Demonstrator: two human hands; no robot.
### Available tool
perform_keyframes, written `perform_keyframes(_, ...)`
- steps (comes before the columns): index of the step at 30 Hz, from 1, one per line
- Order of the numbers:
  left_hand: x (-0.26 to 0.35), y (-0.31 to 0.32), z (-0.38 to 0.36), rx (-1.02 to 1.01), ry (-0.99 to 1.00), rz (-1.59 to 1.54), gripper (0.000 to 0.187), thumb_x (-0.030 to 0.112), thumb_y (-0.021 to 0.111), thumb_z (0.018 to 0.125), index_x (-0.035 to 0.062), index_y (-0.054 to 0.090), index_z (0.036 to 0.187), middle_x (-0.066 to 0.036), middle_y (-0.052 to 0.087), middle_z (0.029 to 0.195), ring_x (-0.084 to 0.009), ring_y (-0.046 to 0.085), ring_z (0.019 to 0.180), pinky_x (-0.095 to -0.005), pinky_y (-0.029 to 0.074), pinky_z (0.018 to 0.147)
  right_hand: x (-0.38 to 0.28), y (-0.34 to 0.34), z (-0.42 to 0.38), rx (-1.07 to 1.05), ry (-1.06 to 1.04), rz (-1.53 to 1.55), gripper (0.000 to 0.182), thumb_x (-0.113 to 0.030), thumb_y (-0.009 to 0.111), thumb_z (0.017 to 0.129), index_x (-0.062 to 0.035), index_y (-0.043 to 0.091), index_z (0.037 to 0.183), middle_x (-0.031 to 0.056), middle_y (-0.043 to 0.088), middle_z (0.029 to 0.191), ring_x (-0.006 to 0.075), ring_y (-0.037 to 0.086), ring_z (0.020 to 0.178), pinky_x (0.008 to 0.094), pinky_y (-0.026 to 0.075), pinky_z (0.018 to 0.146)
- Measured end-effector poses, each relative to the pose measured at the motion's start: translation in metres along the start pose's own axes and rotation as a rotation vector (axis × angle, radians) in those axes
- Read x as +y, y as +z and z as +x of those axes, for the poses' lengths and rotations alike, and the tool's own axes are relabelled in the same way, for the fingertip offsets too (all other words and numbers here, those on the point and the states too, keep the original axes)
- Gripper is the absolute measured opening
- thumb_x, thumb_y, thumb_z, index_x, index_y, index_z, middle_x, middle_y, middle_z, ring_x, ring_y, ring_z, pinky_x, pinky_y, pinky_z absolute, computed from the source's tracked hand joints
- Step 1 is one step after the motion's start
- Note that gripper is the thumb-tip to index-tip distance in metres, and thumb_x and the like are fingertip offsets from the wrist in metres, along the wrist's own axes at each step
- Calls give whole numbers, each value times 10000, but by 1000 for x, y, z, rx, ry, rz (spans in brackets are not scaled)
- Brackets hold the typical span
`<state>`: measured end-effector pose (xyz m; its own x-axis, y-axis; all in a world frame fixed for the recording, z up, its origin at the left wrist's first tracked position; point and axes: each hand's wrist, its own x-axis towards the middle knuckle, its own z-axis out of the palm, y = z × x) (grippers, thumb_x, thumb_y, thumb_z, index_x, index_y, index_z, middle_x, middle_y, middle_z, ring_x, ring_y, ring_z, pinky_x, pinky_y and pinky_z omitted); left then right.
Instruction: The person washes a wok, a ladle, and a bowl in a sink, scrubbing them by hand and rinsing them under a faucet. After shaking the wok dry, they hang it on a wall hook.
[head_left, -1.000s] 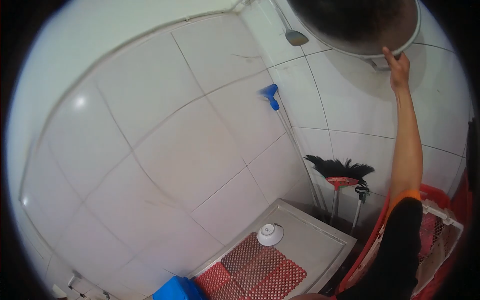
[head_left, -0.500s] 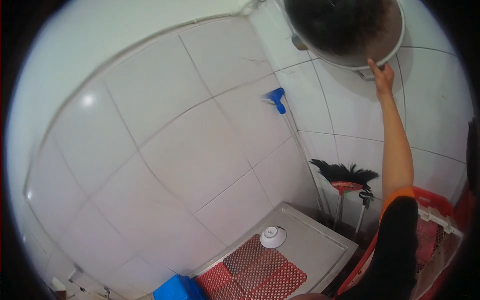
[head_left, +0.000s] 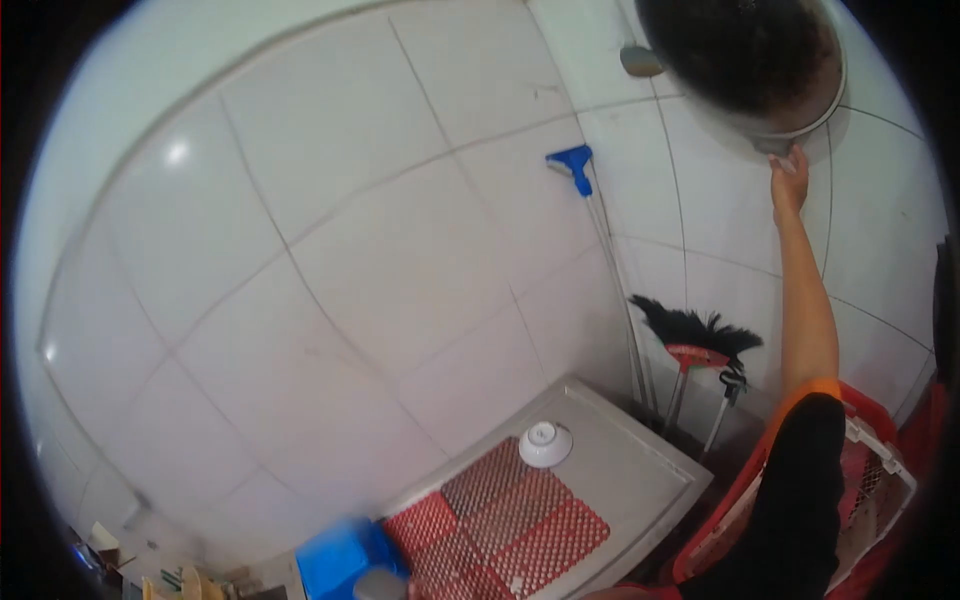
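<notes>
High on the tiled wall at the upper right is a large round wok (head_left: 745,55), dark inside with a pale rim and a small side handle. My right hand (head_left: 789,185) reaches up, its fingers closed at the handle on the lower rim. Beside the wok, to its left, a ladle-like metal utensil (head_left: 641,62) hangs on the wall. My left hand does not show in the view.
An upside-down white bowl (head_left: 545,444) rests on a grey ledge (head_left: 635,445) beside red and brown mats (head_left: 500,515). A blue container (head_left: 345,560) stands lower left. A blue squeegee (head_left: 573,165), a black-bristled broom (head_left: 700,340) and a red crate (head_left: 865,415) line the right side.
My view has shifted, so the ledge sits higher in it. My right thumb has left the wok's rim, and the fingers are now at its handle. The wok's tilt looks slightly different.
</notes>
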<state>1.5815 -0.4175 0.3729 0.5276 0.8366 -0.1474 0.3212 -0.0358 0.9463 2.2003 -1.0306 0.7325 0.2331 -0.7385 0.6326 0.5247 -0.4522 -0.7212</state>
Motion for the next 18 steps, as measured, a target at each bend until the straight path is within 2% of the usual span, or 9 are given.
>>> perform_keyframes(2,39,28,16,-218,76,74,205,123,513,892,37,546,1076,-35,559,775,-102,491,634,-276,414,499,-1,11,-64,-132,4,-321,470,-136,587,752,-86,495,1210,144,505,1200,316,524,1046,401,426,909)
perform_keyframes(3,108,55,-10,-384,98,118,301,289,534,915,-6,568,963,-21,519,717,-112,468,624,-271,408,530,17,23,-119,-437,-284,-312,459,-112,590,753,-92,493,1201,143,523,1151,306,535,1027,402,436,888)
perform_keyframes(4,127,71,-8,-513,212,290,351,329,521,919,-10,593,976,-25,520,704,-117,462,610,-271,407,562,-51,-16,-177,-1098,-202,-209,549,-179,660,731,-62,467,1231,163,459,1258,316,434,1181,363,363,982)
perform_keyframes(6,156,112,5,-905,131,466,407,352,559,893,12,562,1117,-40,584,843,-136,520,754,-290,441,681,-63,-37,-294,-1715,-785,-85,825,-385,739,712,-96,320,1362,191,275,1393,343,226,1310,432,219,1074)
perform_keyframes(8,184,154,7,-1159,234,592,441,355,616,851,15,570,1128,-72,627,949,-172,556,818,-308,449,759,-89,-85,-395,-2112,-471,444,961,-419,745,708,-87,189,1419,190,211,1433,333,168,1341,415,144,1105)
perform_keyframes(9,197,170,-4,-1235,339,597,462,353,652,822,20,574,1133,-88,640,1006,-192,574,848,-315,447,793,-98,-104,-430,-2182,-317,742,891,-378,767,696,-84,284,1385,171,319,1380,287,275,1301,378,215,1085)
perform_keyframes(11,159,202,31,-1311,485,771,448,390,714,748,46,649,1026,-167,659,980,-265,629,894,-362,471,792,-86,-121,-499,-2538,124,601,671,-308,780,692,-58,489,1242,129,485,1241,234,454,1164,338,347,998)
perform_keyframes(14,149,204,40,-1263,436,1064,420,365,744,707,50,669,973,-174,665,923,-275,639,867,-366,473,787,-33,-132,-573,-2509,615,391,451,-256,781,689,-43,619,1051,90,580,1099,202,553,1014,325,429,888)
perform_keyframes(18,105,186,62,-967,567,886,456,404,777,655,68,689,952,-181,665,913,-255,650,855,-374,475,784,-35,-151,-602,-2261,626,358,385,-247,778,689,-44,646,989,92,596,1056,203,577,946,325,444,850)
